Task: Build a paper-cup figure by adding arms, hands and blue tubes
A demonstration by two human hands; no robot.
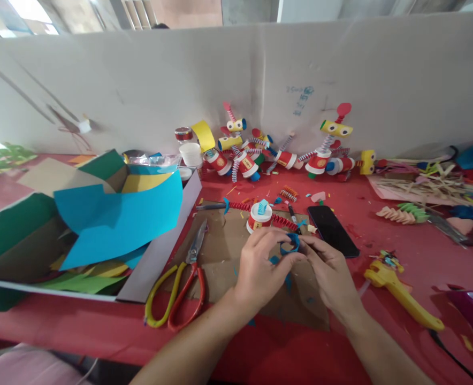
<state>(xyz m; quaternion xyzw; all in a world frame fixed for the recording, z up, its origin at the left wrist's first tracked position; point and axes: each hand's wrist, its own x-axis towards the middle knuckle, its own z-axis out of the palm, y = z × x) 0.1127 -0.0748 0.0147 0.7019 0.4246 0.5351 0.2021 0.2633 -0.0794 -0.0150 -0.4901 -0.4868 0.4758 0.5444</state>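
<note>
Both hands meet over a brown cardboard sheet (220,240) on the red table (284,353). My left hand (258,267) and my right hand (330,272) pinch a small blue paper strip curled into a ring (290,244) between their fingertips. Just behind the hands stands a small red and white paper cup figure (259,216) with red spring arms and a blue paper tuft on top. Small blue paper scraps lie under the left hand.
Scissors with yellow and red handles (182,286) lie left of the hands. A black phone (333,230) lies to the right, a yellow glue gun (401,291) beyond it. A box of coloured paper sheets (112,219) stands left. Several finished cup figures (284,152) line the back wall.
</note>
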